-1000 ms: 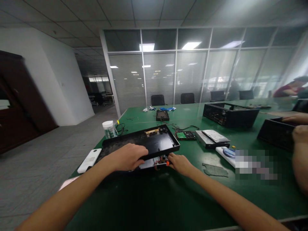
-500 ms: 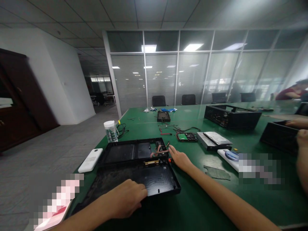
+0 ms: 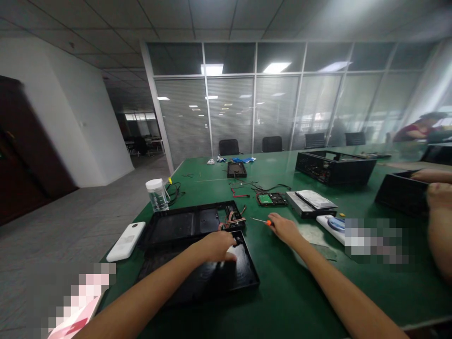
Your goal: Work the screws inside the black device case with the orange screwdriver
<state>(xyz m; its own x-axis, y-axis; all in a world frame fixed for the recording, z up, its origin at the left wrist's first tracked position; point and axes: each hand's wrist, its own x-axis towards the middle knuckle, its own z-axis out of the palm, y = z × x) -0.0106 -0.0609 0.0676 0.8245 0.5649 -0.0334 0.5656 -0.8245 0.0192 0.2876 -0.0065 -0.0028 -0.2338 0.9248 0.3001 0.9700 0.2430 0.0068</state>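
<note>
Left hand (image 3: 217, 246) spread flat on far edge of near black cover panel (image 3: 212, 275), beside cable bundle (image 3: 231, 220) of far black base tray (image 3: 192, 222). Right hand (image 3: 286, 229) closed around orange-handled screwdriver (image 3: 261, 220), shaft pointing left toward cables; right hand nearer.

A long green worktop (image 3: 282, 292) runs through an open office toward a glass partition wall (image 3: 275, 113) fitted with grey blinds. Black office chairs (image 3: 271, 143) line its far end. Recessed ceiling lights (image 3: 280, 67) glow above in a grid of ceiling tiles (image 3: 212, 19). At left, a white wall (image 3: 52, 108) meets a dark wooden cabinet (image 3: 21, 155) over grey floor (image 3: 70, 226).
</note>
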